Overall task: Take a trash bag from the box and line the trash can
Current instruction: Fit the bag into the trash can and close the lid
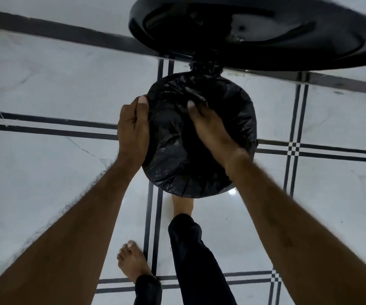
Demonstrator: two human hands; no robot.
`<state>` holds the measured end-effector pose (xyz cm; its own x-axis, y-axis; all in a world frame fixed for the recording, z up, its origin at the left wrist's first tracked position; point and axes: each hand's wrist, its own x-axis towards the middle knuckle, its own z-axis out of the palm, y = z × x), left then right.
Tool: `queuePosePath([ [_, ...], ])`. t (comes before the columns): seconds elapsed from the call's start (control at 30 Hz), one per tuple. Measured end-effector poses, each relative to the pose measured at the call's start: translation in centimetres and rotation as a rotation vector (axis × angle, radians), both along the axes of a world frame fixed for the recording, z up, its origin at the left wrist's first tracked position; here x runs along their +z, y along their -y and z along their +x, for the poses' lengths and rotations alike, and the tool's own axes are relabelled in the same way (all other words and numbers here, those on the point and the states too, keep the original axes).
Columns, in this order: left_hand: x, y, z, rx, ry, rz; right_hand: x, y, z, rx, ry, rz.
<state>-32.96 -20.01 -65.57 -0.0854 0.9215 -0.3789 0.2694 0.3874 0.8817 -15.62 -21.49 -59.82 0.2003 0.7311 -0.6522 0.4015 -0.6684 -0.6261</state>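
Two hands are working at a round trash can [204,67], seen from right above. A black trash bag [177,155] is lying stretched over the top of the can and sagging into it, so almost all of the can is hiding under the plastic. The left hand [133,126] is gripping the bag at the left edge, with its thumb lying over the rim; its other fingers are hard to see. The right hand [210,130] is reaching into the middle of the bag. Only one fingertip [190,105] is showing there. The rest are going into dark folds, so I cannot tell if this hand is pinching or just pushing. The black lid [254,29] is standing open behind, blurry and cut off at the top. One bare foot [183,205] is poking half under the can. The other foot [131,260] is standing on the white tiled floor [45,84].
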Motion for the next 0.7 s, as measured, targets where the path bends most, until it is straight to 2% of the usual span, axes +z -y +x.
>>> queuePosePath([
  [0.07, -0.3, 0.1, -0.3, 0.0, 0.008, -0.021, 2.9, 2.5, -1.0, 0.021, 0.017, 0.194],
  [0.13, -0.2, 0.1, -0.3, 0.008, 0.038, -0.064, 3.1, 4.0, -2.2, 0.122, -0.026, 0.238],
  [0.27, 0.5, 0.1, -0.5, 0.025, 0.13, -0.103, -1.6, 1.6, -5.2, 0.24, 0.008, 0.011],
  [0.47, -0.1, 0.0, -0.3, 0.042, 0.108, -0.098, -6.2, -1.5, -5.3, 0.202, 0.008, -0.403],
  [0.53, -0.1, -0.1, -0.3, 0.026, 0.083, -0.081, -5.5, -1.7, -4.7, 0.169, -0.001, -0.351],
  [0.6, 0.0, -0.1, -0.2, 0.023, 0.083, -0.068, -2.6, -0.5, -3.9, 0.097, -0.032, -0.191],
  [0.7, 0.2, -0.2, -0.1, 0.022, 0.053, -0.058, 2.8, 3.6, -3.0, 0.192, 0.003, -0.012],
])
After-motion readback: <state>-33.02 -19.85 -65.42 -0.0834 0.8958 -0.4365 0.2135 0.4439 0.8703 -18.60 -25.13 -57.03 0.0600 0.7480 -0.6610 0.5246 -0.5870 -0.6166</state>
